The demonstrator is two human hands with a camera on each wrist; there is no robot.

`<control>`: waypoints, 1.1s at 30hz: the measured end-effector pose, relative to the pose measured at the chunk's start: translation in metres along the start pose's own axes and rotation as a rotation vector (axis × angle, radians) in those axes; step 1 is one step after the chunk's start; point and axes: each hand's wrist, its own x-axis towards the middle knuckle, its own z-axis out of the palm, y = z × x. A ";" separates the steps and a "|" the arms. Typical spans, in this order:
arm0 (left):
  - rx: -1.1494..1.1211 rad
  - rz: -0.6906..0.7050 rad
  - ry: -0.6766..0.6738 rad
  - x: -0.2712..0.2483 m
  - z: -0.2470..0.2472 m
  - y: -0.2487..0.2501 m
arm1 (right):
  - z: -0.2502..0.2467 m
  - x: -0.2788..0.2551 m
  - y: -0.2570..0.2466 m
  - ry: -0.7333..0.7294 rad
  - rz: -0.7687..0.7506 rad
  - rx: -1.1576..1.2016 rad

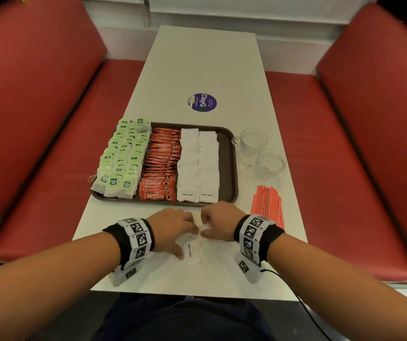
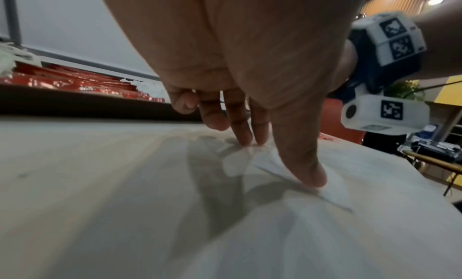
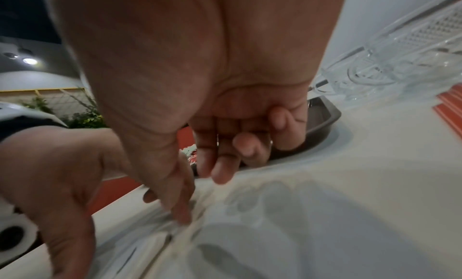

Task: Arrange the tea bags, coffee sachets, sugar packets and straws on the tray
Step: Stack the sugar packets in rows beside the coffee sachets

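Observation:
A brown tray holds green-tagged tea bags on the left, red coffee sachets in the middle and white sugar packets on the right. Red straws lie in a bundle on the table, right of the tray. A few loose sugar packets lie near the table's front edge. My left hand presses on them with thumb and straight fingers. My right hand is beside it, fingers loosely bent, with its thumb touching the packets' edge.
Two glass cups stand right of the tray, behind the straws. A round purple sticker is on the white table further back. Red benches flank both sides.

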 end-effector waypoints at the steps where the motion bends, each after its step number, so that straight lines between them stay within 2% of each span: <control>1: 0.004 -0.014 -0.003 -0.001 0.002 0.002 | 0.004 -0.002 -0.002 -0.034 -0.010 -0.012; 4: 0.052 -0.026 0.000 -0.003 0.002 0.007 | 0.014 -0.005 -0.007 -0.090 -0.008 -0.036; 7: 0.103 -0.031 -0.032 -0.001 0.002 0.011 | 0.018 -0.007 -0.011 -0.092 -0.004 0.001; 9: 0.083 -0.057 -0.002 0.000 0.000 0.012 | 0.016 -0.007 -0.013 -0.088 -0.017 0.043; 12: -0.055 -0.098 0.156 0.001 -0.011 0.010 | 0.011 -0.006 -0.015 -0.048 -0.028 0.074; 16: -0.277 -0.100 0.439 0.006 -0.026 -0.002 | -0.003 -0.007 -0.009 0.149 0.019 0.215; 20: -0.296 -0.174 0.469 0.019 -0.040 -0.006 | -0.019 -0.006 0.001 0.293 0.099 0.317; 24: -0.377 -0.251 0.569 0.034 -0.057 -0.009 | -0.028 -0.005 0.011 0.312 0.174 0.397; 26: -0.360 -0.317 0.537 0.042 -0.063 -0.012 | -0.030 -0.003 0.020 0.319 0.265 0.460; 28: -0.276 -0.389 0.430 0.049 -0.064 -0.013 | -0.032 -0.004 0.026 0.263 0.331 0.507; 33: -0.372 -0.461 0.370 0.064 -0.053 -0.015 | -0.037 -0.003 0.029 0.161 0.304 0.504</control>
